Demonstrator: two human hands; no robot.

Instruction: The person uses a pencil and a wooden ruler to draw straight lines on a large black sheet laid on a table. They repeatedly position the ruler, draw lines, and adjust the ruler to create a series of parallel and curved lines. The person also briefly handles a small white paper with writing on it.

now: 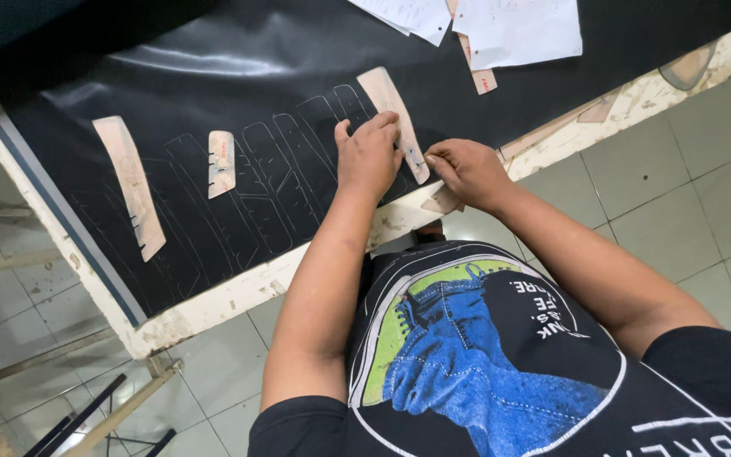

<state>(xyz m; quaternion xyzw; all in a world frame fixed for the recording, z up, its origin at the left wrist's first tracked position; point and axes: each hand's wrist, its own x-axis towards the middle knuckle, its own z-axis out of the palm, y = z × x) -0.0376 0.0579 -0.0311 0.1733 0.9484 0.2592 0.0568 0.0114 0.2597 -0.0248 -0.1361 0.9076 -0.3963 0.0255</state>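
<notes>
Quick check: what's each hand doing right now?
Left hand: flat, fingers pressing the long tan template onto the black sheet.
Right hand: fingers pinched at the template's lower end; whether it holds anything cannot be told.

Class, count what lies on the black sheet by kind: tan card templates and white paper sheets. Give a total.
Tan card templates: 4, at under the left hand, and
White paper sheets: 2, at and
Total: 6
</notes>
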